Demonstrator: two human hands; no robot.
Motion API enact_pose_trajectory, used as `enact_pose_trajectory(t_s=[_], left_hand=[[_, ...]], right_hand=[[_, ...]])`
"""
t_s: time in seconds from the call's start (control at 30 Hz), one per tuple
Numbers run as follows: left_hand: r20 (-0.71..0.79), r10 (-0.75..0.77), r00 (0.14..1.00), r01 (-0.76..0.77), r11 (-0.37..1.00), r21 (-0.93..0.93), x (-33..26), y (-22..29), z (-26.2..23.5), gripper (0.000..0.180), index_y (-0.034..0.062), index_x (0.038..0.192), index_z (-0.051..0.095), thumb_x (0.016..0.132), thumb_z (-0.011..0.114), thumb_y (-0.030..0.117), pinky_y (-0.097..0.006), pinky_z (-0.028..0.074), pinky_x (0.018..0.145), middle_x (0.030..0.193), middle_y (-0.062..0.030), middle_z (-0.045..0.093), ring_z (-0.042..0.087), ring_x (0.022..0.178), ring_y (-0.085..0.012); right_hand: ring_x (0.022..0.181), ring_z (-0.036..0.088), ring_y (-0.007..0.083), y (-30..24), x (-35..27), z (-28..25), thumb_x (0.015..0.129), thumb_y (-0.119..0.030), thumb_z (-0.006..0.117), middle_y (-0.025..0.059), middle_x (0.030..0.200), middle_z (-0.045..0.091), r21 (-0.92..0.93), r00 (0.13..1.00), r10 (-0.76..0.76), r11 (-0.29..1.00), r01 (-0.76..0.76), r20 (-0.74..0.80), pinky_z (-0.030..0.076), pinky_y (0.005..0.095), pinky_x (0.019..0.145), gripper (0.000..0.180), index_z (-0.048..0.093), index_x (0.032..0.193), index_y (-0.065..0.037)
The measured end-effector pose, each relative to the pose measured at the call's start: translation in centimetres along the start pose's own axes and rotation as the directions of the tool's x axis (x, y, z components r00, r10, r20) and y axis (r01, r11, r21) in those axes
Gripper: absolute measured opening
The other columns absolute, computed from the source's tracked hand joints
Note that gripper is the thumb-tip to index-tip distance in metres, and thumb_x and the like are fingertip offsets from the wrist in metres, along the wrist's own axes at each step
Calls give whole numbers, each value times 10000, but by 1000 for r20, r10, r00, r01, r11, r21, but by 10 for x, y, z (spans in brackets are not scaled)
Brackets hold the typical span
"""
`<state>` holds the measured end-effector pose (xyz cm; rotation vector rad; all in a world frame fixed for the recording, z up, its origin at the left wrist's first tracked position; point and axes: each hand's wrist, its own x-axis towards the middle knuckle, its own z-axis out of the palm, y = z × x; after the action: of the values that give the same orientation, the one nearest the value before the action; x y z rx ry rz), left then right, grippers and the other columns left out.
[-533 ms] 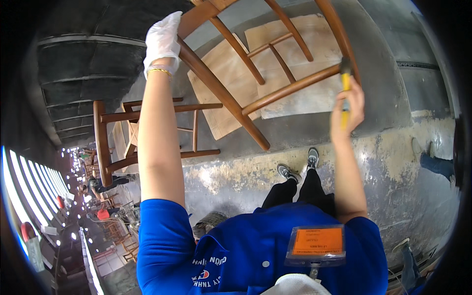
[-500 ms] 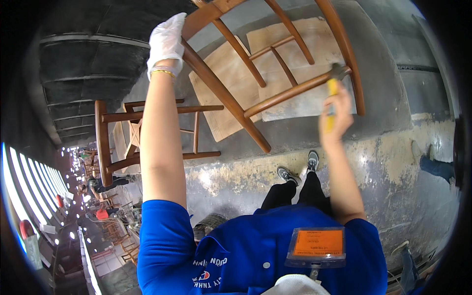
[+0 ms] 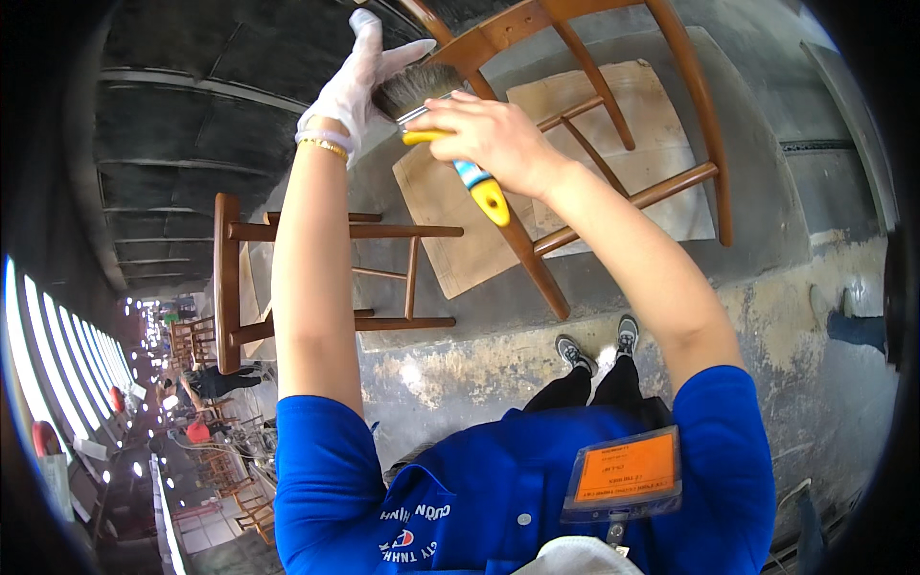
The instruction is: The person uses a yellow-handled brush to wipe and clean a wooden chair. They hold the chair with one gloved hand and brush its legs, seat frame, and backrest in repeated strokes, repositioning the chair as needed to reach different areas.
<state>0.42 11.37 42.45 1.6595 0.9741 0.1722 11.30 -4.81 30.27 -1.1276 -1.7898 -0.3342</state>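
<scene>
Paintbrush (image 3: 450, 144), with grey bristles, a metal ferrule and a yellow-and-blue handle, was gripped by the bare right hand (image 3: 494, 134), whose fingers (image 3: 470, 110) were curled closed around the ferrule and upper handle. Its bristles lay against the palm side of the white-gloved left hand (image 3: 359, 81), whose fingers (image 3: 369, 29) were spread open and closed on nothing. Just beyond both sets of fingers stood the raised wooden chair frame (image 3: 671, 182). Below the fingers, sheets of cardboard (image 3: 613, 105) lay on the stained concrete floor (image 3: 479, 364). A second wooden chair (image 3: 230, 278) stood beside the left forearm.
</scene>
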Motion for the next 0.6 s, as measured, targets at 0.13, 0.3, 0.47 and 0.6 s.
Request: enact_pose_trajectory(t_s=[0.13,0.3,0.47,0.6], left_hand=[[-190,335,923,-231,876,423,37,-28,7,751,91,1498,687,986,706,640,-356,476,1079,1356,-145,733,660,1140,-245],[-93,419,903,-359,856,373,89,-43,-15,459,-10,1411,722,1067,703,294,-312,500,1101,1372,-87,769,698,1254,-178],[-107,451,886,-348,799,491,107,-46,-27,457,10,1422,724,1080,660,305,-319,474,1126,1403,-81,756,681,1281,-188],[-11,587,810,-433,610,664,99,-45,-26,481,116,1393,754,1069,631,449,-394,514,1102,1394,-167,748,694,1302,-336]], right_hand=[[1437,614,351,-31,-108,38,932,-237,693,72,1447,706,-58,987,52,997,-44,152,483,503,1235,127,712,875,-125],[1534,514,309,-110,-272,44,904,-237,668,51,1527,646,-169,841,142,984,-62,523,365,469,1319,104,737,895,-159],[1284,708,273,-172,-349,55,890,-116,769,63,1348,757,-44,425,765,506,-861,484,530,455,1139,44,762,899,-159],[1065,770,257,-156,-347,63,934,-28,792,106,1155,787,779,-417,886,-405,-479,204,603,432,909,169,672,946,-147]])
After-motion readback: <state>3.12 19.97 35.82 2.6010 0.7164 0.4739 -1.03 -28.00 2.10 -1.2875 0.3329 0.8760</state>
